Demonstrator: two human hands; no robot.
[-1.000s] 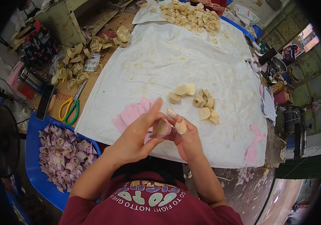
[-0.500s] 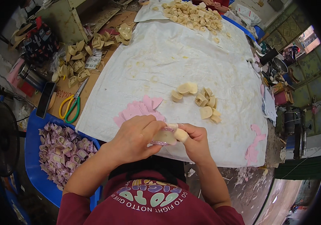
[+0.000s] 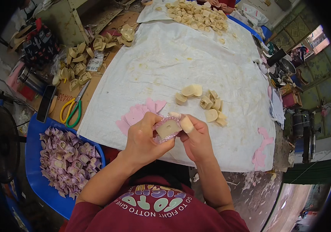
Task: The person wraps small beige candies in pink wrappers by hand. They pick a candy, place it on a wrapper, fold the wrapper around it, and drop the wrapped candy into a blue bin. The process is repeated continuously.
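Over the near edge of the cloth, both my hands grip one small beige shoe heel point(image 3: 168, 129) with pink glitter covering wrapped round its sides. A small round hole shows in its bare face. My left hand point(image 3: 141, 133) pinches it from the left, between thumb and fingers. My right hand point(image 3: 197, 141) closes on its right side; the thumb and a fingertip wear cream finger covers. Just beyond my left hand lie flat pink covering pieces point(image 3: 136, 112), fanned out and overlapping. Several bare beige heels point(image 3: 205, 101) lie in a loose group ahead of my right hand.
A blue tub point(image 3: 33, 154) at the left holds many pink glitter heels. Scissors point(image 3: 72, 110) and a phone point(image 3: 46, 102) lie on cardboard. Heaped beige heels point(image 3: 198, 17) cover the far end of the white cloth point(image 3: 142, 69), near another person's hands point(image 3: 216, 4). Pink scraps point(image 3: 262, 150) lie right.
The heel has been turned, so its flat face with the hole now shows. My left hand has shifted round it, its thumb now at the near edge. Both hands still hold it.
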